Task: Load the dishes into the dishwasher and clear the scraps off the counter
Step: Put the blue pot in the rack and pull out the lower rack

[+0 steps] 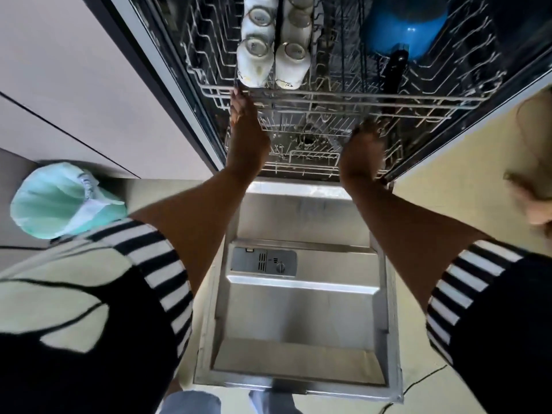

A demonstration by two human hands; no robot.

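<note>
Here we look straight down over an open dishwasher, with its door (pixel 298 309) folded flat below us and the detergent dispenser (pixel 264 262) facing up on its steel inner panel. Both our bare arms reach forward from black-and-white striped sleeves (pixel 161 264) to the upper rack (pixel 328 98), which is slid partway out above the lower rack (pixel 304 162).

Our left hand (pixel 245 135) is stretched out with the fingers straight, their tips touching the front rail of the upper rack just below the nearest cup; it is released rather than grasping. Our right hand (pixel 363 153) meets the same rack further right, and its fingers bend over the front wires, gripping the rack, though that part is blurred.

The dishes sit in the upper rack. White cups (pixel 257 49) stand upside down in two rows at the left of centre, touching one another. A blue bowl (pixel 403 28) lies at the back right, and a black utensil handle (pixel 395 67) rests in front of it. The lower rack shows only bare wires.

Left of the dishwasher, beside the pale cabinet fronts (pixel 89 85), stands a bin with a mint-green liner (pixel 59 198).
</note>
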